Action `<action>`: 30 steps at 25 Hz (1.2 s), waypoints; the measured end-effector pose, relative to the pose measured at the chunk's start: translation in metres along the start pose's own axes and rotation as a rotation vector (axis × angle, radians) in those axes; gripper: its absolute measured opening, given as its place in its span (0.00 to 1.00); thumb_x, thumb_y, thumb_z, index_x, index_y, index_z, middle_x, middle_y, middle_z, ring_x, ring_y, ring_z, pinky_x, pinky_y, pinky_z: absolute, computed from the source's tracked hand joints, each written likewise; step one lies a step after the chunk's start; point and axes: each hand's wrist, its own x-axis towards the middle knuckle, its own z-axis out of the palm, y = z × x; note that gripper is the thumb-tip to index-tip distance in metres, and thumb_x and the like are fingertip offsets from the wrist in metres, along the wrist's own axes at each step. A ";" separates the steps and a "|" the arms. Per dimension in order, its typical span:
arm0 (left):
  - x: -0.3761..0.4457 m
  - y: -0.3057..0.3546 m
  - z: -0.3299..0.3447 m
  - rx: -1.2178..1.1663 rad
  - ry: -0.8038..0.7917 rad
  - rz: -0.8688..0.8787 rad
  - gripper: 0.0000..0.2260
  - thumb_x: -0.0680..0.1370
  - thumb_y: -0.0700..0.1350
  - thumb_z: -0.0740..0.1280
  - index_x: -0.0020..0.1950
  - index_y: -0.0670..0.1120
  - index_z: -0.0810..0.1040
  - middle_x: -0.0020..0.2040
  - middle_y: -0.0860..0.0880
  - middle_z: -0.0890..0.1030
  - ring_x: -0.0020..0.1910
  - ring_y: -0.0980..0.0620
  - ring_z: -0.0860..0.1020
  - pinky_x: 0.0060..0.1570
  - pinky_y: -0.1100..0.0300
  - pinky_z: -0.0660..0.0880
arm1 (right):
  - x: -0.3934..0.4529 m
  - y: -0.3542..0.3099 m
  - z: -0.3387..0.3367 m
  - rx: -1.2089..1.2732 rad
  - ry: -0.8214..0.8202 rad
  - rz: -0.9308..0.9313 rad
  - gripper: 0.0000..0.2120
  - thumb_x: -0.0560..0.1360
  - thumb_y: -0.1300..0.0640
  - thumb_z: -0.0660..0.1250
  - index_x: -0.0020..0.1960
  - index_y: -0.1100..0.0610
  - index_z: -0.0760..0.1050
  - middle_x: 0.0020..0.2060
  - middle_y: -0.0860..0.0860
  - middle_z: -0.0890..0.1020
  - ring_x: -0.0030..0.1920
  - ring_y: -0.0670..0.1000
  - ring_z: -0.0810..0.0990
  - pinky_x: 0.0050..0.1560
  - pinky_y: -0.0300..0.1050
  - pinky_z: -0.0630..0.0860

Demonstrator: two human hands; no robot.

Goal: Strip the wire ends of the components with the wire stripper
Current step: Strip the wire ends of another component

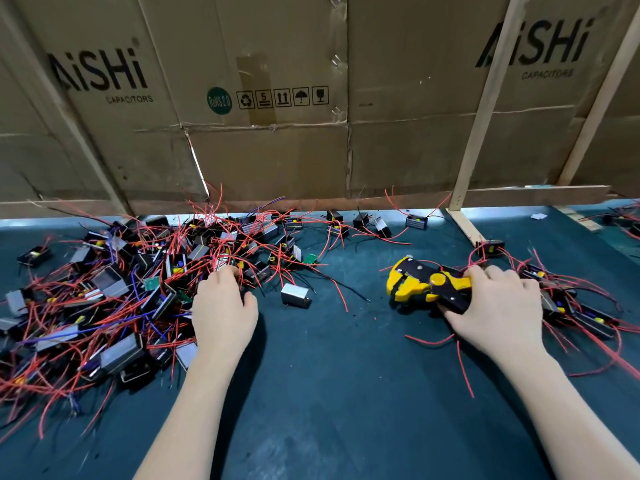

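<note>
Stripper: wire stripper [424,284], yellow and black, lies on the dark green mat [329,393]; I take it as my landmark, its head pointing left.
Right hand: my right hand [498,306] covers the stripper's handle end, fingers curled round the black handles, so it grips the tool.
Left hand: my left hand [223,306] is well left of the stripper, at the near edge of the big heap, fingertips curled down among red wires; I cannot tell whether anything is pinched.
Big heap: pile of components [114,292], black and silver boxes with red, black and some blue leads, spreads far left of the stripper.
Single box: one silver component [295,295] sits alone between my left hand and the stripper.
Small heap: more components [568,306] lie just right of the stripper, behind my right hand.
Loose scraps: red wire pieces [450,344] lie just near of the stripper.
Backdrop: cardboard wall [270,98] printed AiSHi stands beyond the stripper.
</note>
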 end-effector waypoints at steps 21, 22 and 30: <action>0.003 0.007 -0.022 -0.837 0.325 0.092 0.07 0.76 0.40 0.71 0.44 0.53 0.84 0.44 0.53 0.83 0.39 0.56 0.77 0.43 0.65 0.72 | -0.002 -0.016 -0.010 0.381 0.231 0.103 0.21 0.63 0.43 0.78 0.47 0.56 0.78 0.40 0.53 0.80 0.45 0.61 0.77 0.48 0.53 0.65; 0.004 0.008 -0.024 -0.904 0.313 0.117 0.08 0.76 0.39 0.71 0.45 0.52 0.84 0.46 0.51 0.83 0.40 0.57 0.76 0.42 0.66 0.71 | -0.002 -0.017 -0.010 0.382 0.232 0.100 0.21 0.63 0.42 0.78 0.47 0.56 0.78 0.40 0.53 0.80 0.45 0.61 0.77 0.49 0.53 0.65; -0.001 0.019 -0.026 -1.108 -0.403 0.196 0.04 0.72 0.37 0.71 0.42 0.44 0.85 0.35 0.47 0.83 0.30 0.56 0.74 0.30 0.67 0.69 | -0.002 -0.017 -0.008 0.385 0.229 0.100 0.21 0.64 0.41 0.77 0.46 0.55 0.78 0.40 0.52 0.79 0.45 0.60 0.77 0.48 0.52 0.64</action>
